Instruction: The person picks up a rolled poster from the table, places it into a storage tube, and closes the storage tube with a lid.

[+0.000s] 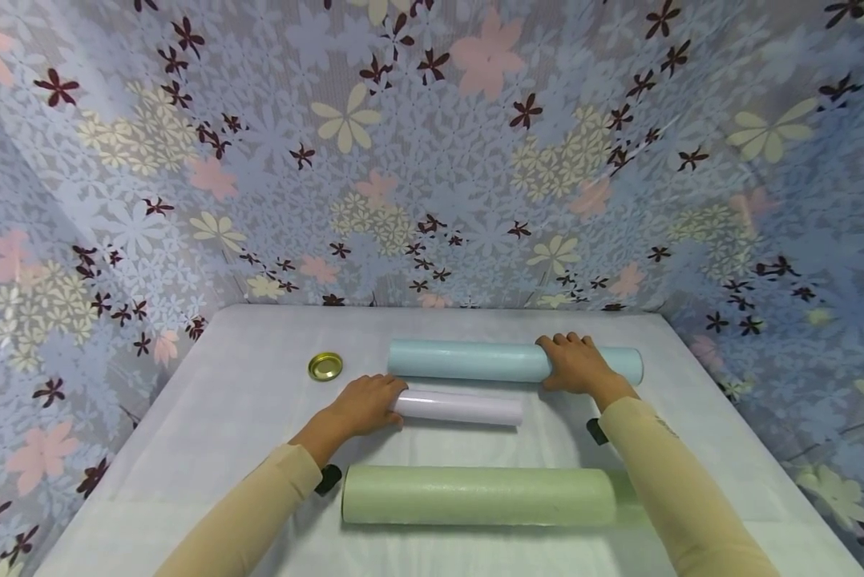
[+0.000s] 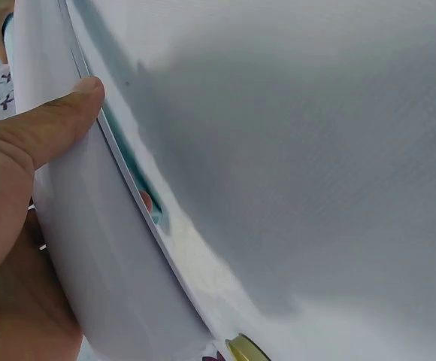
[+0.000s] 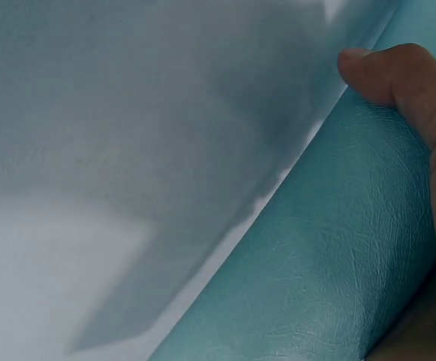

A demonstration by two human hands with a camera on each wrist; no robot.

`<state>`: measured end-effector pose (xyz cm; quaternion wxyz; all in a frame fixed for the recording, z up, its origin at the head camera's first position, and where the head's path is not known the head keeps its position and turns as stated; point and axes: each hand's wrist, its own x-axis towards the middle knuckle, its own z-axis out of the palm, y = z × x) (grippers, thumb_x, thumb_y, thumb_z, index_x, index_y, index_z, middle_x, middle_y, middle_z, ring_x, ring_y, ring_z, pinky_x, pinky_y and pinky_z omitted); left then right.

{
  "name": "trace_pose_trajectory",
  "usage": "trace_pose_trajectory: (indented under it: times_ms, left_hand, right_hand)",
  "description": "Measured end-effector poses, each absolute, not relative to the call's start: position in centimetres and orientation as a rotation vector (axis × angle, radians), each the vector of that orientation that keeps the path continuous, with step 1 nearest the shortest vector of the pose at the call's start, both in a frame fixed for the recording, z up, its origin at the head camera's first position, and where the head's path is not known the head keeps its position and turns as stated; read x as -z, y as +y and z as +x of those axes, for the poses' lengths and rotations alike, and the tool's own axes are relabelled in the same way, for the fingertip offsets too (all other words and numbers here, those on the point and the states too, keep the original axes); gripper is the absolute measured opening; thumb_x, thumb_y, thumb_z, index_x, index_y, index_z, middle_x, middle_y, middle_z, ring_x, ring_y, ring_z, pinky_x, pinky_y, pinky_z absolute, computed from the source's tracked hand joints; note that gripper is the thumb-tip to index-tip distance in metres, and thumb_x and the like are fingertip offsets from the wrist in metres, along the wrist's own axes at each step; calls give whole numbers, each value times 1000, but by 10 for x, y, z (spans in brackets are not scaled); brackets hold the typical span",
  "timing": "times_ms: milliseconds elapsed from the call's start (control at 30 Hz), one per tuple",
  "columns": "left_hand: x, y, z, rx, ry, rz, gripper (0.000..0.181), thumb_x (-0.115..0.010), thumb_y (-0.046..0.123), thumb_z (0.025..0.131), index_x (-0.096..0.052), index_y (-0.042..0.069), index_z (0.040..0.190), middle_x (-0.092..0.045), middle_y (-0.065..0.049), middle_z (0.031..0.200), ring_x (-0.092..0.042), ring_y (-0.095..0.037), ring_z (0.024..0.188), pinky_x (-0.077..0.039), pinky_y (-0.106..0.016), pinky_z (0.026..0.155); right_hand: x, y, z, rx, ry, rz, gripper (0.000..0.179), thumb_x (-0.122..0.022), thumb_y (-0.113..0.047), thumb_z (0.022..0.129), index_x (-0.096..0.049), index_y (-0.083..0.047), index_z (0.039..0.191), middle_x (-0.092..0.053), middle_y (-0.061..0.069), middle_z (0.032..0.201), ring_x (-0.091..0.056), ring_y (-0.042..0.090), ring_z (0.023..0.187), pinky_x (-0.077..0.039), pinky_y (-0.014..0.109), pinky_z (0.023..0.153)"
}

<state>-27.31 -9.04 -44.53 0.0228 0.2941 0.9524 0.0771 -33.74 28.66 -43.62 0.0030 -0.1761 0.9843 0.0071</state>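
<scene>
My left hand [image 1: 369, 404] grips the left end of a short, shiny white-lilac roll [image 1: 461, 407] at the middle of the table. In the left wrist view the thumb [image 2: 64, 113] presses along the long edge of this roll [image 2: 120, 248], and a fingertip shows past that edge. Farther back lies a longer light-blue roll [image 1: 468, 360], with my right hand [image 1: 575, 366] curled over it right of its middle. The right wrist view shows its creased, leather-like surface [image 3: 316, 248] and my thumb [image 3: 387, 71] on its near side. Both rolls lie sideways, roughly parallel.
A thick light-green roll [image 1: 475, 495] lies across the front, its right end hidden under my right sleeve. Left of the blue roll sits a small round gold lid [image 1: 325, 366]. White cloth covers the table [image 1: 223, 401], and flowered curtains [image 1: 432, 160] stand behind and at both sides.
</scene>
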Motion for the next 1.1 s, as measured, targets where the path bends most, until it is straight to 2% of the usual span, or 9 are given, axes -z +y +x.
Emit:
trace_pose_trajectory:
  times_ms: [333,733,933,1100]
  left_hand:
    - [434,-99,-262,-304,3001,929,52,-75,32,79,-57,9,122,-64,-9,118,-61,-25,104,-48,-43,91]
    - [418,-110,-248,-272,3048,1003,48,-74,33,80,-58,11,120,-65,-5,111,-62,-24,100,-48,-41,86]
    - [405,-118,-240,-249,3067,983,51,-72,37,81,-57,11,123,-64,-5,114,-62,-25,103,-49,-42,88]
    - [395,-124,-235,-226,3101,1020,52,-73,36,80,-58,10,122,-65,-5,111,-63,-23,98,-51,-39,83]
  right_hand:
    - [421,289,-326,-21,3121,-511,76,-80,-36,68,-48,-10,131,-58,19,119,-49,41,110,-36,60,90]
    - [402,299,-313,-15,3181,-513,75,-78,-36,66,-49,-12,130,-59,17,118,-50,39,109,-37,59,88]
    - [393,309,-304,-14,3196,-541,78,-79,-37,68,-46,-10,133,-57,19,121,-49,41,110,-36,59,86]
    - [384,317,-295,-18,3215,-533,79,-79,-37,68,-45,-10,134,-56,20,122,-49,42,110,-36,60,87]
